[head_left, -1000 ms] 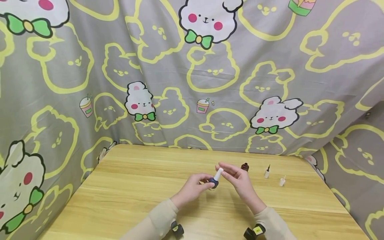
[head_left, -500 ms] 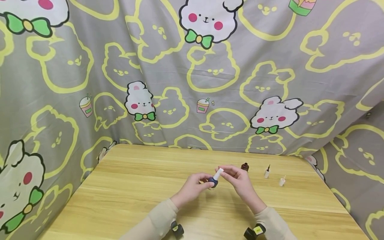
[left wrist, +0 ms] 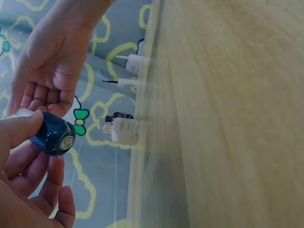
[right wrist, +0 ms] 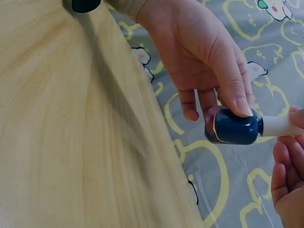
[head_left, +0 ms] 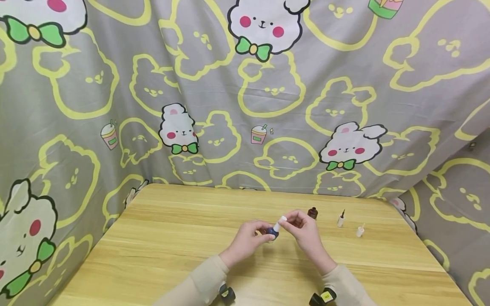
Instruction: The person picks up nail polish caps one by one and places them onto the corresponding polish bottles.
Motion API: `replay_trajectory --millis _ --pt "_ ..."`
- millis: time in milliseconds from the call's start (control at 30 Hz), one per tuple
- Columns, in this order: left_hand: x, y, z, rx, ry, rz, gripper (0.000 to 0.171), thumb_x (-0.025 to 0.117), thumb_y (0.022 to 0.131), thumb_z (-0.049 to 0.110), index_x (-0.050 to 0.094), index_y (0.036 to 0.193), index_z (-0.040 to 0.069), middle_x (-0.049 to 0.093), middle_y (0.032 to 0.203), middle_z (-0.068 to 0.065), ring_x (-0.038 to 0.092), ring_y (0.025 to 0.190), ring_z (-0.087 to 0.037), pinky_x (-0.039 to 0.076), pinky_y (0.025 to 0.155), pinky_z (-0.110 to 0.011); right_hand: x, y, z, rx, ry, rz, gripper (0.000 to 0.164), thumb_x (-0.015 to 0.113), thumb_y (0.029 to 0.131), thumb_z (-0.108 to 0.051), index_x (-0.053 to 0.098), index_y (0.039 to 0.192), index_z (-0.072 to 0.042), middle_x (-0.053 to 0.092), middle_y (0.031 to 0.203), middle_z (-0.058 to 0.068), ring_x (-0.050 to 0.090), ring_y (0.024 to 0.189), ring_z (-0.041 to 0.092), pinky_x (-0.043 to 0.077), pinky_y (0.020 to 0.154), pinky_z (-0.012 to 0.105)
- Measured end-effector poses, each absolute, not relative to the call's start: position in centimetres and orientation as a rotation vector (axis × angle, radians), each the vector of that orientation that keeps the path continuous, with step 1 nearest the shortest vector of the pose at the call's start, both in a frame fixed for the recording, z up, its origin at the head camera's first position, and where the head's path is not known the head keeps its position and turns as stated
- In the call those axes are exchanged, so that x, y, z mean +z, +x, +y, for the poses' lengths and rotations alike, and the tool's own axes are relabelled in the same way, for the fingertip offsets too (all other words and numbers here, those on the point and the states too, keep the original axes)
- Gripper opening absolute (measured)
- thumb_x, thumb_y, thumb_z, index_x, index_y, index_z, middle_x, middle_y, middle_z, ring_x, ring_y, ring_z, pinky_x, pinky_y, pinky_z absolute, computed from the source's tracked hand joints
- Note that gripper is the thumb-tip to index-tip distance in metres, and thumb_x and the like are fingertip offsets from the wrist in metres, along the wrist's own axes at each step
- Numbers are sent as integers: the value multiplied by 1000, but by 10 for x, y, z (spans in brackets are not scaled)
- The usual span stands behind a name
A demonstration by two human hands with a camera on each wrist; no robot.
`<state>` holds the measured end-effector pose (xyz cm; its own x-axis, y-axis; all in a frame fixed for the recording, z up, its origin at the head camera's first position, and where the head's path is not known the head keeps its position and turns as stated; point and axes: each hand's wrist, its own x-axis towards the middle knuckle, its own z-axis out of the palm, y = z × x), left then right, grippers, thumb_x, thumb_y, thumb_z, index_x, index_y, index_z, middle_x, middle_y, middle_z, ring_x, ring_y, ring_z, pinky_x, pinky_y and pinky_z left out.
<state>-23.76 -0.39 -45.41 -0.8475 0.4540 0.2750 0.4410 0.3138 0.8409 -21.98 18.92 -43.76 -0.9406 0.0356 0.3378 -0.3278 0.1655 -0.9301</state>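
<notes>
In the head view my left hand [head_left: 249,239] grips a dark blue nail polish bottle [head_left: 272,232], tilted above the table. Thumb and fingers of my right hand [head_left: 306,231] pinch its long white cap [head_left: 282,220]. The right wrist view shows the cap [right wrist: 278,126] in line with the bottle [right wrist: 235,127], a dark neck showing between them. A round label with digits marks the base of the bottle [left wrist: 57,135] in the left wrist view.
An uncapped brown bottle [head_left: 312,213] stands behind my right hand. Beside it is a whitish bottle [left wrist: 124,130], hidden in the head view. Two white caps, a dark-brushed one [head_left: 340,220] and a pale-brushed one [head_left: 360,232], stand brush-up on the wooden table [head_left: 172,238].
My right hand's fingers, straighter a second ago, have curled in and now pinch the top of the white cap. The bottle has shifted only slightly, still in my left hand.
</notes>
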Motion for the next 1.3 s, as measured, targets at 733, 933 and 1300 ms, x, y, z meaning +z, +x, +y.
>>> replay_trajectory --millis 733,933,1300 --pt "-450 -237 -4 1595 812 2527 28 66 92 29 70 113 11 70 103 0 61 92 -9 48 73 -21 -434 -222 196 1836 308 -2255 34 67 92 -17 62 121 0 66 116 18 63 97 0 51 86 17" --pt "-450 -237 -5 1593 816 2516 29 64 94 28 69 116 9 70 106 -1 61 95 -11 48 75 -22 -434 -222 199 1914 464 -2254 39 63 95 -16 57 131 0 63 128 23 63 107 -3 50 90 17" --pt "-449 -237 -5 1586 830 2506 23 65 94 25 70 111 10 70 102 -2 58 90 -7 48 73 -21 -435 -223 201 1902 553 -2277 35 61 96 -18 61 126 1 66 122 21 65 107 -1 50 91 18"
